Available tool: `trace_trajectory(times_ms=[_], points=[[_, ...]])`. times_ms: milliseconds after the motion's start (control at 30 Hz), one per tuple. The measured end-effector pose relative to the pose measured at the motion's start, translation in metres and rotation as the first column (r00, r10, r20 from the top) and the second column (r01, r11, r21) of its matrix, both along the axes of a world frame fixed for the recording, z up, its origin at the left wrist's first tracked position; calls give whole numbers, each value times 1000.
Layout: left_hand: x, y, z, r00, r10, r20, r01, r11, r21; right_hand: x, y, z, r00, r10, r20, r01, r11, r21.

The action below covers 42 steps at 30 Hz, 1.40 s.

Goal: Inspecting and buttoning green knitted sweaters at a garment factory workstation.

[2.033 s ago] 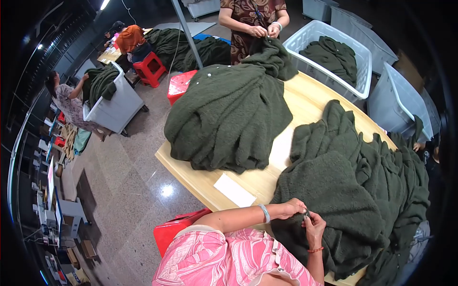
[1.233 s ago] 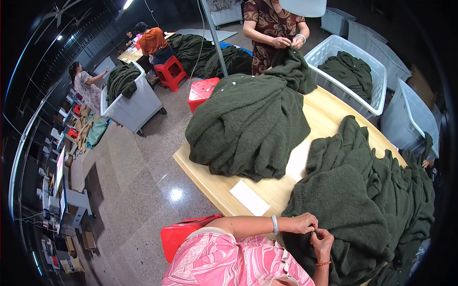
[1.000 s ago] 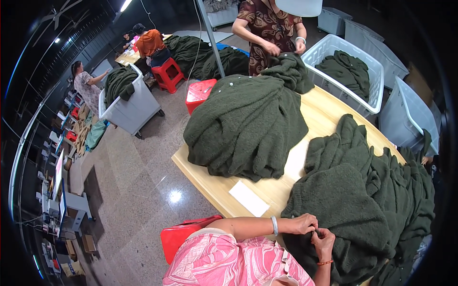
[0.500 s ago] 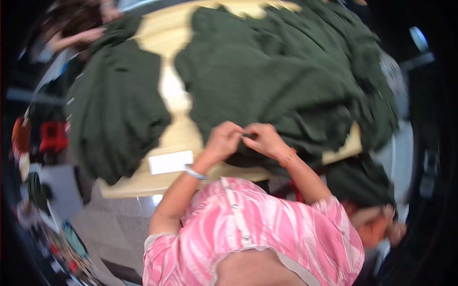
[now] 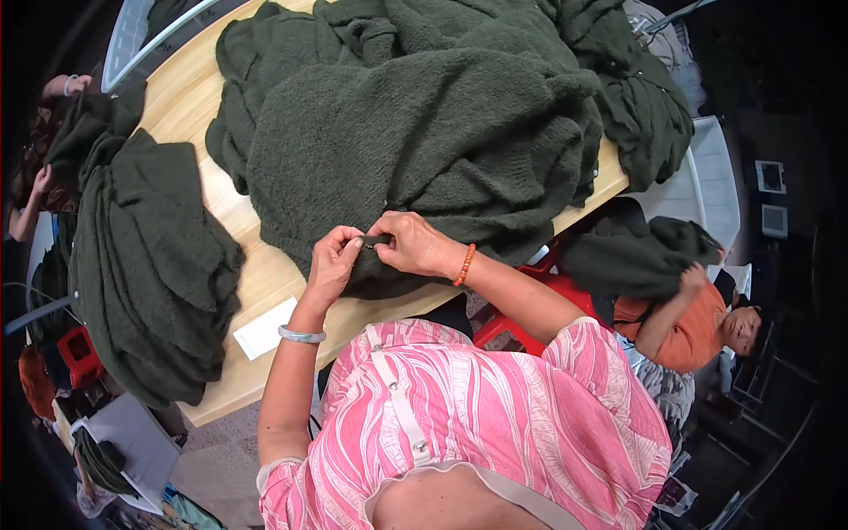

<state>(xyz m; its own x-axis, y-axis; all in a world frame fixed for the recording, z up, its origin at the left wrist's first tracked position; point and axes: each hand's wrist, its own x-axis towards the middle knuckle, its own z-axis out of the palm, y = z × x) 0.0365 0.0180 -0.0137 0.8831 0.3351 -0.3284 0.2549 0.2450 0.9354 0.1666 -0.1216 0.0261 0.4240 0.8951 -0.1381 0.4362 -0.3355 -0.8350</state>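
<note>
A dark green knitted garment [image 5: 353,150] lies bunched on the pale wooden table [image 5: 291,281], its near side toward me. My left hand [image 5: 334,268] pinches a narrow strip of its front edge between thumb and forefinger. Close against it, my right hand [image 5: 413,245] grips the same strip, fingers curled. A small shiny spot shows on the strip between the fingertips; whether it is a button I cannot tell. The fingertips hide the rest of that edge.
Another pile of green knitwear [image 5: 150,265] covers the table's left side. Beside my left forearm lies a white paper slip [image 5: 265,330]. A red stool [image 5: 539,309] is under the near right edge. At right, a person in orange [image 5: 680,327] handles green knitwear; another person works at far left.
The view has swung, so the table looks tilted and my hands appear farther left. Both still pinch the garment's edge. The person in orange now shows more fully.
</note>
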Motion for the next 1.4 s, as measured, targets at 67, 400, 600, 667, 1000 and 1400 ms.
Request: trace_trajectory(times_ms=[67, 400, 600, 667, 1000, 1400], points=[[0, 0, -1, 1000, 5, 1, -5, 1000, -11, -2, 0, -3, 1000, -13, 9, 13, 1000, 1], [0, 3, 6, 998, -52, -29, 55, 991, 125, -4, 0, -5, 993, 65, 96, -64, 998, -13], [3, 12, 6, 990, -139, -25, 141, 978, 155, 3, -3, -3, 992, 120, 46, -121, 993, 10], [5, 14, 13, 987, -159, -28, 161, 976, 149, 4, -5, -4, 992, 119, 39, -121, 992, 44], [6, 15, 23, 985, -170, -13, 170, 969, 179, 10, -5, -3, 993, 100, -64, -89, 984, 153], [1, -3, 29, 989, 109, 101, -147, 832, 535, 1, -5, -9, 800, -67, -597, 68, 997, -21]])
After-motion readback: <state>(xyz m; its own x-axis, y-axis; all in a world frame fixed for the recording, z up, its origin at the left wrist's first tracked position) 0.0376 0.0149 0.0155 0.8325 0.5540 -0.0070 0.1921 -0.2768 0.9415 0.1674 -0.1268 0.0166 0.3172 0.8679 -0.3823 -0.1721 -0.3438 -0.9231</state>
